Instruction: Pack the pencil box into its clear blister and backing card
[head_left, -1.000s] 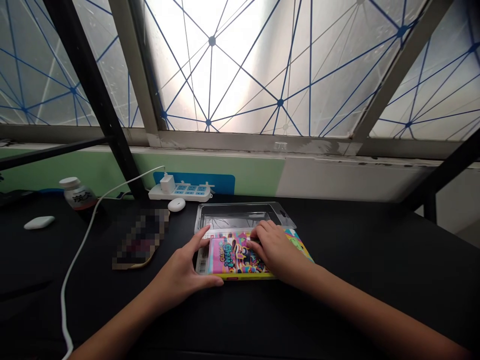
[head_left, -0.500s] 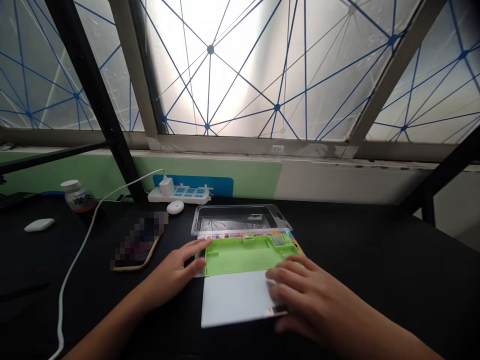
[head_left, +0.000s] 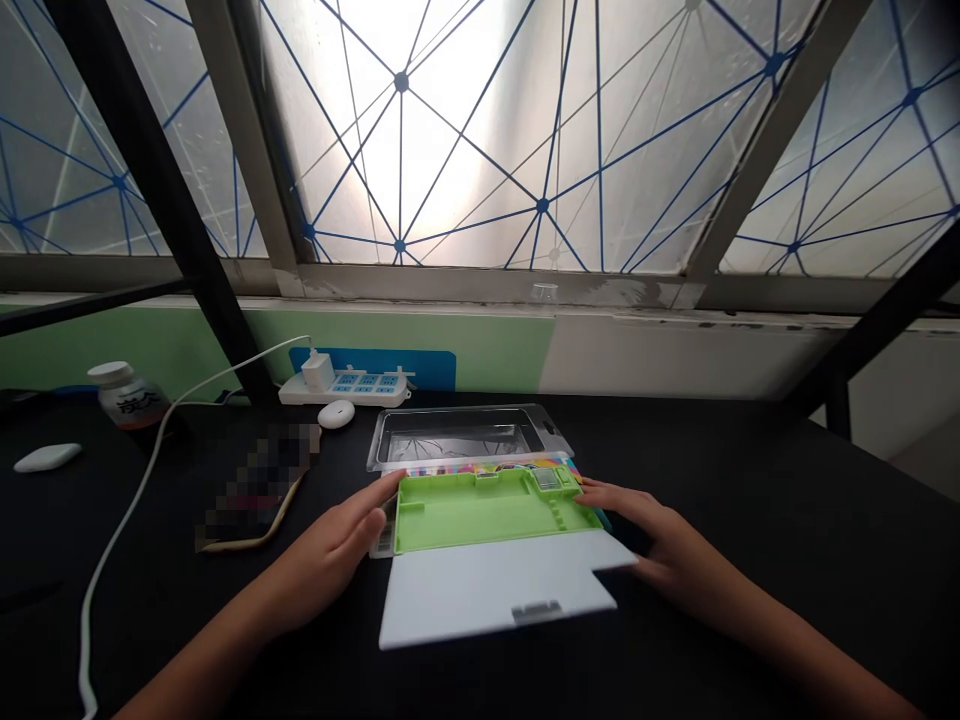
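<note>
Against the left end of the green plastic compartment tray point(head_left: 480, 510), left hand point(head_left: 337, 550) fingers point(head_left: 379, 493) lie flat, released; right hand point(head_left: 675, 558) fingers point(head_left: 609, 493), spread, touch its right corner. Its white lid point(head_left: 487, 595) lies open on the black counter point(head_left: 750, 500); one compartment holds a greyish piece point(head_left: 551, 479).

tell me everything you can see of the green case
The green case, seemingly plastic, lies open on the black desk. Its tray has shallow moulded compartments; its white lid lies flat toward the person, a small catch at the near edge. The left hand touches its left end, the right hand its right side.
</note>
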